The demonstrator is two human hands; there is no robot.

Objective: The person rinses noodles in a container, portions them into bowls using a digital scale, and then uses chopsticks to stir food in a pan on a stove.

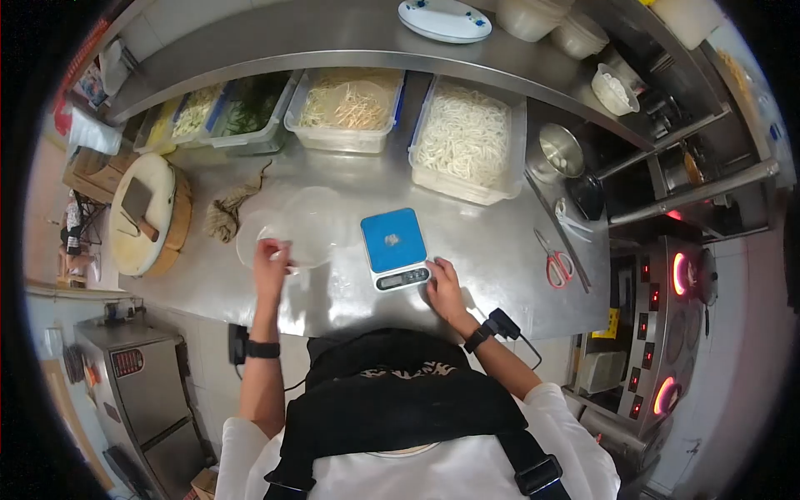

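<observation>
A kitchen scale (393, 240) with a blue top and a white display end lies on the steel table. At its lower right corner, my right hand (445, 290) rests with the fingertips at the edge and fingers slightly apart. My left hand (272, 262), left of the scale, has its fingers pinched together at the near edge of a clear round plastic piece (313, 218). Another clear round outline overlaps it to the left. A small pale patch shows on the middle of the scale's blue top.
Behind stand a tub of white noodles (463, 140), a tub of pale shreds (343, 108) and a tub of greens (250, 108). Left are a crumpled cloth (229, 212) and a cleaver (140, 208) on a round chopping block (129, 250). Red-handled scissors (557, 265) lie right, before glowing burners (679, 275).
</observation>
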